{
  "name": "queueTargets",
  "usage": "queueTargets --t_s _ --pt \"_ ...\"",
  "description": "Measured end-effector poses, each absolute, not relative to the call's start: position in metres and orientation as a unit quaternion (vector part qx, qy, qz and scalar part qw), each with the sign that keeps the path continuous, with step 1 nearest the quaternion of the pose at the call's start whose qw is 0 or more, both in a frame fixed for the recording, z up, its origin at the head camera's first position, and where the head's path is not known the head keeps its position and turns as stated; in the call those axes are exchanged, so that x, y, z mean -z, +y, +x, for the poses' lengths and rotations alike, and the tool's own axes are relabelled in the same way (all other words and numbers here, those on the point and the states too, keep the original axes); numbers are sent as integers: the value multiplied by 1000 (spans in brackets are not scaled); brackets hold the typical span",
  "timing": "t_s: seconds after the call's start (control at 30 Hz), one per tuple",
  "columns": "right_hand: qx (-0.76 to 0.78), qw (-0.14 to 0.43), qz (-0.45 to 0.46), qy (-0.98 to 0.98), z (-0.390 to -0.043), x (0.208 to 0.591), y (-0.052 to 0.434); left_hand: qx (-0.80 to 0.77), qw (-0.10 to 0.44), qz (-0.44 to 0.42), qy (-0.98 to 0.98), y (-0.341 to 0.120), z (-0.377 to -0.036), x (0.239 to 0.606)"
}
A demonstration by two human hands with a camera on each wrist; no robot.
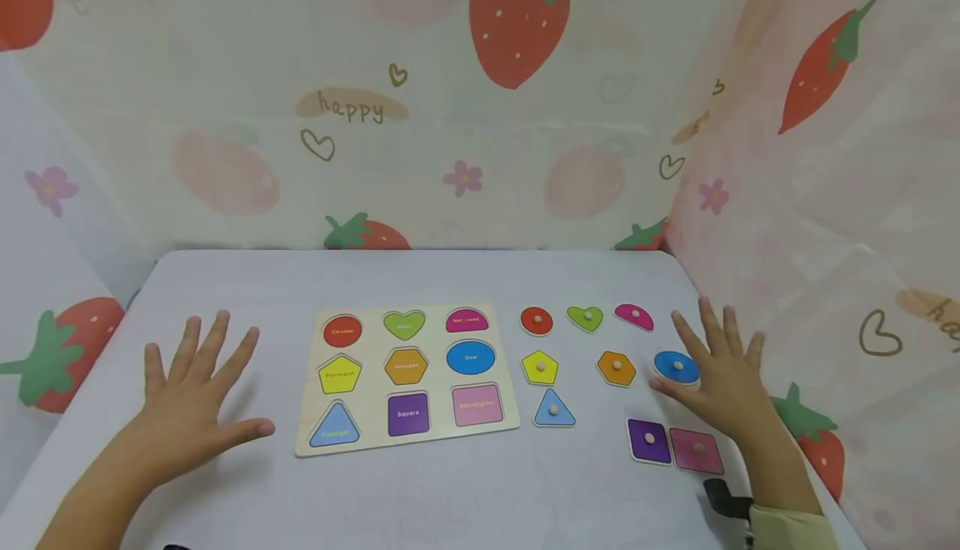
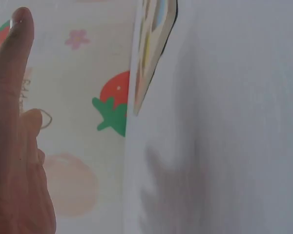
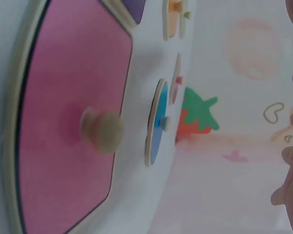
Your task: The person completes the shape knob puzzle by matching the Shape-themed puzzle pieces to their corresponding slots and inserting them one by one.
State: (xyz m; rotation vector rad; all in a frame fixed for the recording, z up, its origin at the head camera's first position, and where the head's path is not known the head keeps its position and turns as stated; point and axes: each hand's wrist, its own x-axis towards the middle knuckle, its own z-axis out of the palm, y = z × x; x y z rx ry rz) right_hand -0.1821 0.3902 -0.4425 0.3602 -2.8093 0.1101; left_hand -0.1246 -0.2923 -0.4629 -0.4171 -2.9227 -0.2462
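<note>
A wooden shape puzzle board (image 1: pixel 375 442) lies left of centre, with coloured, labelled places for the shapes. To its right lie knobbed pieces: a red circle (image 1: pixel 537 322), green heart (image 1: pixel 584 319), magenta half round (image 1: pixel 634 317), yellow pentagon (image 1: pixel 540 368), orange hexagon (image 1: pixel 617 369), blue triangle (image 1: pixel 553 410), purple square (image 1: pixel 648 442) and pink rectangle (image 1: pixel 697 452). My left hand (image 1: pixel 183 408) is spread over the table, left of the board, holding nothing. My right hand (image 1: pixel 723 383), fingers also spread, is beside the blue oval (image 1: pixel 675 367) and partly covers its edge in the head view; nothing is gripped.
A white cloth covers the table (image 1: pixel 420 500). Behind it hangs a strawberry-print curtain (image 1: pixel 465 133), with more of that fabric along the left and right sides. A black strap (image 1: pixel 727 500) is on the right wrist, next to a pale sleeve (image 1: pixel 791 529).
</note>
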Motion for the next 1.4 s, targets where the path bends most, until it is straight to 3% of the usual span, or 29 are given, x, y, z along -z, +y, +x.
queueTargets --t_s 0.43,1.0,1.4 --pt "-76 178 150 -970 -196 438 363 139 79 -153 -975 -281 -128 479" --pt "-91 174 158 -968 -213 420 326 171 46 -137 -975 -278 -124 496" --pt "-137 159 167 -963 -229 410 300 234 8 -180 -955 -276 -126 500"
